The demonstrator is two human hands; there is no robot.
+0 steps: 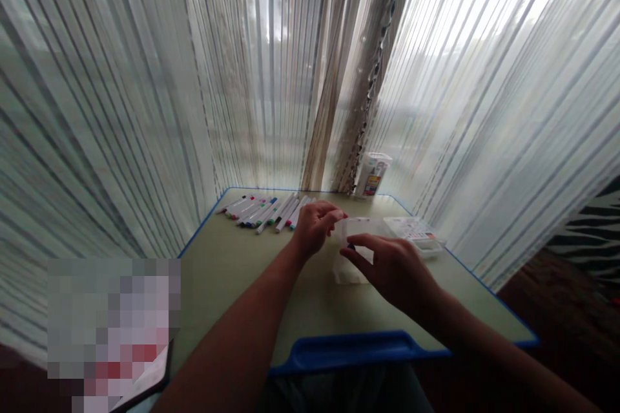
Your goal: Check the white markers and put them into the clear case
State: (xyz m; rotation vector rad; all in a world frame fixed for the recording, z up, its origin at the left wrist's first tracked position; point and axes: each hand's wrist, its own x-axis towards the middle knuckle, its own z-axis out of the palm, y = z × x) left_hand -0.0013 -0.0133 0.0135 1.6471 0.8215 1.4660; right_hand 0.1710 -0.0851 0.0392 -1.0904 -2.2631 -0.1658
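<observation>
A clear plastic box (352, 275) stands near the middle of the table, its mouth facing up. My left hand (317, 225) is closed at the box's far left corner, thumb and forefinger pressed together; what lies between them is too small to make out. Over the box, my right hand (387, 264) pinches a small dark blue thing (351, 246) between thumb and forefinger; the rest of it is hidden or too blurred to name. To the left of my left hand, several white markers (261, 212) with coloured caps lie in a loose row.
A clear lid or case with a printed label (411, 230) lies right of the box. At the back edge stands a white printed package (372, 175). The green table (232, 290) has a blue rim and a blue front tray (353, 348). Striped curtains (261, 77) hang behind.
</observation>
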